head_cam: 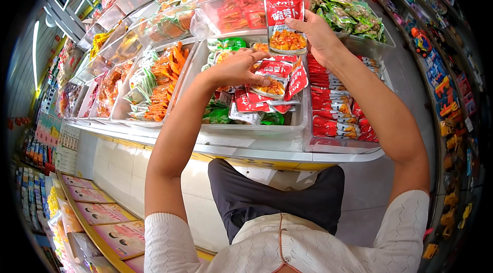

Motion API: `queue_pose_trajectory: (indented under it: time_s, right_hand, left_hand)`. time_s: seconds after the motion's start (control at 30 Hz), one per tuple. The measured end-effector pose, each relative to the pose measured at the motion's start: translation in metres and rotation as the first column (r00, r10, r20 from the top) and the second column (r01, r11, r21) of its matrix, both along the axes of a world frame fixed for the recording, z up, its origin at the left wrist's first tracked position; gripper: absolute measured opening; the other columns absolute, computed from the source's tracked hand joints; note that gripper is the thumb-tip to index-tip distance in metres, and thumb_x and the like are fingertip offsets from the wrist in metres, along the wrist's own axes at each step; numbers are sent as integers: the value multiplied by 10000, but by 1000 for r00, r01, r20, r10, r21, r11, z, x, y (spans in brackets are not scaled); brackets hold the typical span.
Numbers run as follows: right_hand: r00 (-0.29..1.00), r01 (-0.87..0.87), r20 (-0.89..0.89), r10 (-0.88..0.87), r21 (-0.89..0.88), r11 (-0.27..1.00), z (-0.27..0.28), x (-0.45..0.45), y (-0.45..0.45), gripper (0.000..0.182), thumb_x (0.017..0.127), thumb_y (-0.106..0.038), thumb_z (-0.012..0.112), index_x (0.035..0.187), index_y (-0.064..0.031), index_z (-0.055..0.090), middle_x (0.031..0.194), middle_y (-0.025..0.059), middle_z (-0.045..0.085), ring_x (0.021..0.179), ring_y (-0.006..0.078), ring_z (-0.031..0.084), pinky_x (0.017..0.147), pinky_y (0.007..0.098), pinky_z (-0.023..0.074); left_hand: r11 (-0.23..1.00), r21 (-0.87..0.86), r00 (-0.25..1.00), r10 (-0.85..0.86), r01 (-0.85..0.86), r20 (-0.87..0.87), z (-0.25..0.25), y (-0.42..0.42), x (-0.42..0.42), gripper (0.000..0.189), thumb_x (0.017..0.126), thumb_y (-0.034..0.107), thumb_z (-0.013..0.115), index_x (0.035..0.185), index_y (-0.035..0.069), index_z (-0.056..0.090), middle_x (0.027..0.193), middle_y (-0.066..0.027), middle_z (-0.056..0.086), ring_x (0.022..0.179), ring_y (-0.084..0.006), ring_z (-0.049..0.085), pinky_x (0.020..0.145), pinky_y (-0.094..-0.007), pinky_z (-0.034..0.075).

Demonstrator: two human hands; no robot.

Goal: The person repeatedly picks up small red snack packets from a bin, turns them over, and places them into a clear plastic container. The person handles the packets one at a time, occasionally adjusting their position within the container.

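My right hand (317,36) grips the right edge of a red snack packet (286,24) with a picture of diced pickled radish, held upright over the bins. My left hand (240,67) rests on a loose pile of similar red packets, its thumb on the top packet (271,76); whether it grips one I cannot tell. The pile lies in a clear plastic bin (262,127) together with green and white packets (217,115). In the bin to the right, red packets (333,109) stand in tight rows.
Bins of orange snack packets (169,76) stand at left. Behind are a bin of red packets (242,15) and one of green packets (346,11). The white counter edge (246,149) runs before my knees. Toy shelves (446,92) line the right; boxes (111,215) stand lower left.
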State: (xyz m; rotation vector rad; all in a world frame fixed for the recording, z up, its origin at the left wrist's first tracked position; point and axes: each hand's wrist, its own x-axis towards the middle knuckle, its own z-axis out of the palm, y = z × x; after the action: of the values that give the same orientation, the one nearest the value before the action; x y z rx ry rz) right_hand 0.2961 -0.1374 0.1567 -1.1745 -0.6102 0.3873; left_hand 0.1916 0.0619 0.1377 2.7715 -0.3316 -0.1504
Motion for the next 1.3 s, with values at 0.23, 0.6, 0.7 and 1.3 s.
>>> queue_pose_trajectory:
  time_s: [0.23, 0.6, 0.7, 1.3]
  right_hand:
    - [999, -16, -36, 16, 1, 1000, 0, -1, -1, 258, 904, -114, 614, 1131, -5, 561, 1087, 82, 656, 985, 154, 632, 895, 334, 500]
    - [969, 64, -243, -35, 113, 992, 6, -6, -2, 206, 890, -92, 609, 1072, -2, 575, 1020, 109, 666, 905, 221, 674, 819, 395, 558]
    - [955, 16, -294, 47, 208, 978, 7, 0, -4, 190, 889, -86, 607, 1057, -3, 579, 1026, 117, 668, 900, 232, 677, 824, 404, 560]
    - [963, 127, -270, -16, 400, 908, 26, 32, -20, 227, 891, -89, 613, 1099, -43, 533, 1040, 98, 646, 945, 263, 664, 810, 475, 567]
  left_hand:
    - [997, 23, 996, 75, -76, 57, 0, -8, 3, 669, 726, 480, 761, 1225, 74, 578, 995, -129, 638, 923, -285, 603, 790, -400, 459]
    - [704, -692, 953, 293, -160, 77, -19, 21, 23, 425, 859, 51, 622, 1257, 28, 475, 851, -40, 577, 745, -95, 542, 651, -246, 452]
    - [582, -813, 874, 404, -18, 269, -10, 30, 22, 418, 864, 40, 605, 1261, 28, 476, 903, -31, 546, 823, -93, 530, 727, -239, 449]
    - [936, -331, 908, 30, 122, 418, -12, 6, 32, 412, 924, 266, 596, 1269, 47, 543, 1187, -151, 588, 1162, -263, 546, 987, -365, 421]
